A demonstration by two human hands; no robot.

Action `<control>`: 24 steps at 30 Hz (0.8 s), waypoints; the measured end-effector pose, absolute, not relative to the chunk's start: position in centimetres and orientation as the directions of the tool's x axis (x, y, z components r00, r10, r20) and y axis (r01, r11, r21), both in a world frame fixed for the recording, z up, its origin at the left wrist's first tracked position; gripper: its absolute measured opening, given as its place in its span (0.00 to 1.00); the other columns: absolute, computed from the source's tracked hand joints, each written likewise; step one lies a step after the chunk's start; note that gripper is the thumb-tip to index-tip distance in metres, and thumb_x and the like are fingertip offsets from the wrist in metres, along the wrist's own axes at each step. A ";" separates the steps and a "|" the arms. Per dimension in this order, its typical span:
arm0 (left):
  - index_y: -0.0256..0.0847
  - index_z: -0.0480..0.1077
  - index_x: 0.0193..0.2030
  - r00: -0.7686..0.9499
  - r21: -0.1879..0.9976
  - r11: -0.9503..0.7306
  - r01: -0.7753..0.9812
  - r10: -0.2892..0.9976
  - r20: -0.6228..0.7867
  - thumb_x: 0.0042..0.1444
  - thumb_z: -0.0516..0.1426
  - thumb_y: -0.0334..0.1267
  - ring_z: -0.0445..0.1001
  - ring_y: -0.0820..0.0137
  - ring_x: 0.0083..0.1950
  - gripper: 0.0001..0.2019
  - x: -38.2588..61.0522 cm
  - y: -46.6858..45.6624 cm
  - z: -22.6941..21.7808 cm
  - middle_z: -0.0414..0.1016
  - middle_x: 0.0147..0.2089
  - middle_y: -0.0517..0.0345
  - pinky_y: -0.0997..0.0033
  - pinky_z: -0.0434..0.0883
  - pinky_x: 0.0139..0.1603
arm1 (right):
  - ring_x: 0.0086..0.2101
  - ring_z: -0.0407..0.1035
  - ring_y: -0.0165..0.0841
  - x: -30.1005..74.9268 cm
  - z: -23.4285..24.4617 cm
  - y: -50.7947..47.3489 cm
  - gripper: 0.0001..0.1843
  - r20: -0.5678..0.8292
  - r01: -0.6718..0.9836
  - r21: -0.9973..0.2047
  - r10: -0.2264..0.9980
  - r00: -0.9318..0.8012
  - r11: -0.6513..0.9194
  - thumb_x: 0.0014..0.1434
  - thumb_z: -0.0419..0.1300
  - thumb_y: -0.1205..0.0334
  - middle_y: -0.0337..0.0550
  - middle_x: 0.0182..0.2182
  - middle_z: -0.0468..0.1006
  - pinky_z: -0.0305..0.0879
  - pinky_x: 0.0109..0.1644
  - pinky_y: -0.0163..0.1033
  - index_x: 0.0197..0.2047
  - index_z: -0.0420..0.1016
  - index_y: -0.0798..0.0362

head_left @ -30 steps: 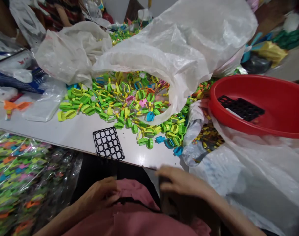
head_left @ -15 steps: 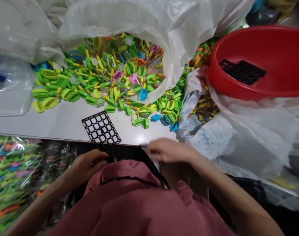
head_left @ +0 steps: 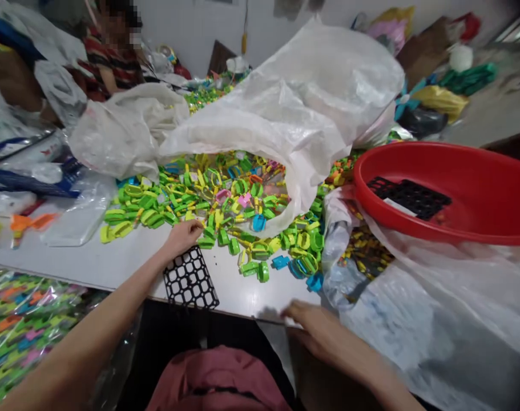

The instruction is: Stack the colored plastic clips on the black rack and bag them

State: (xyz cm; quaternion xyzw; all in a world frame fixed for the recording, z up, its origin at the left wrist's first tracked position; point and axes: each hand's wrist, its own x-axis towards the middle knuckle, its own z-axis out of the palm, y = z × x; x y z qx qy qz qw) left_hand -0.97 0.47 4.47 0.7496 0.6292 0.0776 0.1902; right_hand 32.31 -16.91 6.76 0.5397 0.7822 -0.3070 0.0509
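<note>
"Left hand [head_left: 183, 237] has moved up to the pile [head_left: 150, 201]. Pinching anything?"

"Can't tell for either: left looks curled, right hand [head_left: 313, 322] blurs by the table's [head_left: 253, 292] edge. Grid [head_left: 192, 281] lies just below the left wrist."

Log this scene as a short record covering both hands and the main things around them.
Left hand: by the near edge of the toy pile, contact unclear
Right hand: blurred, near the table edge
Black plastic grid: flat on the table
Toy pile: watch-shaped, mostly green and yellow
White plastic bag: open beside the pile
Red basin: at right, black gridwork inside
</note>
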 end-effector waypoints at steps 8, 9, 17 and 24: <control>0.35 0.74 0.43 0.221 0.122 -0.215 0.969 0.975 -0.037 0.58 0.51 0.25 0.75 0.61 0.49 0.13 1.4 4.6 0.3 0.75 0.50 0.43 0.64 0.71 0.47 | 0.46 0.72 0.38 19.0 3.3 1.4 0.16 -0.151 0.882 -0.272 0.888 -0.434 0.384 0.66 0.50 0.71 0.55 0.47 0.78 0.65 0.50 0.38 0.53 0.73 0.58; 0.34 0.74 0.43 0.235 0.097 -0.231 0.968 0.972 -0.032 0.58 0.50 0.24 0.75 0.61 0.49 0.13 1.5 4.6 -0.1 0.74 0.50 0.42 0.63 0.72 0.47 | 0.46 0.72 0.37 17.7 3.4 2.2 0.16 -0.158 0.893 -0.259 0.896 -0.415 0.368 0.67 0.49 0.69 0.54 0.47 0.78 0.65 0.49 0.37 0.53 0.72 0.57; 0.36 0.74 0.38 0.387 0.102 -0.387 0.916 0.922 0.020 0.59 0.53 0.25 0.71 0.59 0.54 0.09 -0.4 6.3 1.3 0.75 0.45 0.43 0.59 0.67 0.55 | 0.44 0.75 0.40 13.7 3.0 3.3 0.15 -0.243 0.945 -0.182 0.919 -0.311 0.271 0.68 0.52 0.61 0.60 0.44 0.79 0.67 0.46 0.39 0.49 0.75 0.59; 0.37 0.71 0.35 0.130 0.232 -0.164 0.959 0.980 0.153 0.56 0.57 0.33 0.74 0.58 0.48 0.03 -6.8 2.5 4.8 0.76 0.42 0.47 0.62 0.70 0.47 | 0.37 0.74 0.37 15.6 1.3 3.2 0.14 -0.189 0.879 -0.465 0.957 -0.218 0.108 0.57 0.60 0.65 0.49 0.35 0.80 0.66 0.41 0.35 0.47 0.75 0.57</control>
